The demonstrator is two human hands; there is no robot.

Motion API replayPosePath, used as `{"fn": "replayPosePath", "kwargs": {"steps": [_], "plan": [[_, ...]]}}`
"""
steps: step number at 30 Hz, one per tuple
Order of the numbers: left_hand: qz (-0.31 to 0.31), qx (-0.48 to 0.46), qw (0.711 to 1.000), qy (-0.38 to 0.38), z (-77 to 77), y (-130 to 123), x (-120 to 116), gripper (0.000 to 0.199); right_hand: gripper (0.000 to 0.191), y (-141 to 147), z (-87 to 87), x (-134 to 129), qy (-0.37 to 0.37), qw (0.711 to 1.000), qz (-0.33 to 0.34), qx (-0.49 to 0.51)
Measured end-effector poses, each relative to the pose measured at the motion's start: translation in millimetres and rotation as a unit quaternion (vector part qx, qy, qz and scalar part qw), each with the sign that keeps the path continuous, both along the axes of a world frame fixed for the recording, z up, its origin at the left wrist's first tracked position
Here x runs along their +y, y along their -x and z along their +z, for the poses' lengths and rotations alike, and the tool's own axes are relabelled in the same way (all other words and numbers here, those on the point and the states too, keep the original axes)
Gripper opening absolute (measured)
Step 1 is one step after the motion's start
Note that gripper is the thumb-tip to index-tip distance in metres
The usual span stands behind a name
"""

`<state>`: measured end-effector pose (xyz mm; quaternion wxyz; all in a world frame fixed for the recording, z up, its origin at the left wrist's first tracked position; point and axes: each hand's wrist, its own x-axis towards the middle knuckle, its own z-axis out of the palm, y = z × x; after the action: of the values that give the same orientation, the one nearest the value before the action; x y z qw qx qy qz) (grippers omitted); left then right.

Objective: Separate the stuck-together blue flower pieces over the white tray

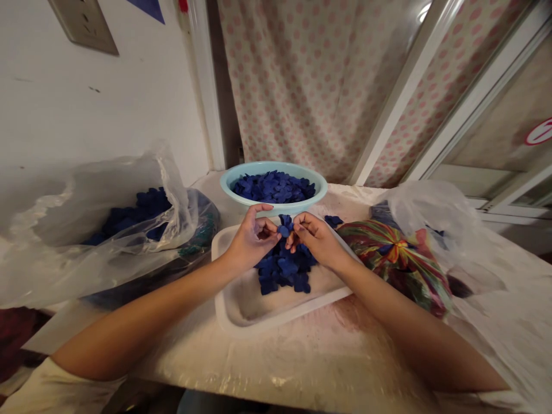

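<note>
Between my two hands is a small dark blue fabric flower (284,226), held up above a white tray. My left hand (255,234) pinches its left side with thumb and finger, the index finger raised. My right hand (314,237) grips the flower's right side with curled fingertips. Below them, a loose pile of blue fabric flowers (287,270) lies in the white tray (235,329). Just behind the tray stands a light blue basin (317,201) filled with more blue flower pieces (273,187). The fingertips hide part of the held flower.
At left, a large clear plastic bag (125,270) holds blue pieces. A multicoloured striped plastic bag (401,253) and another clear bag (435,213) lie at right. A single blue flower piece (333,221) rests by the tray's back right. A polka-dot curtain (310,86) hangs behind the table.
</note>
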<state>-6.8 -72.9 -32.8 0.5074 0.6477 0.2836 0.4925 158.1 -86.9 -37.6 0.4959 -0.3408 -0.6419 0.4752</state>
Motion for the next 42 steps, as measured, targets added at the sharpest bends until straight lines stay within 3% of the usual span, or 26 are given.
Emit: {"fn": "replayPosePath", "kwargs": {"steps": [6, 14, 16, 19, 23, 26, 29, 35, 42], "plan": [[0.011, -0.007, 1.0, 0.023, -1.2, -0.2, 0.5, 0.047, 0.017, -4.1, -8.2, 10.6, 0.013, 0.99, -0.136, 0.016], [0.032, 0.001, 0.998, 0.048, -3.4, 1.3, 4.2, 0.047, 0.007, -16.9, -14.8, 24.3, -0.005, 0.946, -0.324, 0.011], [0.039, 0.004, 0.998, 0.056, -3.2, 1.5, 5.1, 0.047, 0.006, -17.8, -14.0, 24.7, -0.043, 0.935, -0.351, -0.017], [0.05, 0.01, 0.996, 0.073, -2.5, 1.2, 5.7, 0.048, 0.012, -14.6, -9.9, 17.2, -0.158, 0.91, -0.377, -0.072], [0.058, 0.0, 0.994, 0.088, -1.5, 0.8, 5.6, 0.05, 0.008, -5.6, -1.5, -4.9, -0.353, 0.861, -0.325, -0.165], [0.044, -0.004, 0.994, 0.103, -0.6, 0.8, 5.0, 0.05, 0.007, 0.2, 2.6, -16.7, -0.432, 0.832, -0.243, -0.25], [0.017, -0.014, 0.995, 0.096, 0.1, 1.0, 4.4, 0.049, 0.006, 2.4, 3.2, -16.7, -0.427, 0.831, -0.216, -0.282], [-0.008, -0.046, 0.996, 0.07, 0.5, 1.5, 3.7, 0.047, 0.008, -0.5, 0.8, -6.8, -0.363, 0.884, -0.186, -0.228], [-0.006, -0.044, 0.996, 0.073, 2.8, 1.9, 1.5, 0.045, 0.01, -1.9, -0.4, -5.5, -0.305, 0.917, -0.184, -0.179]]}}
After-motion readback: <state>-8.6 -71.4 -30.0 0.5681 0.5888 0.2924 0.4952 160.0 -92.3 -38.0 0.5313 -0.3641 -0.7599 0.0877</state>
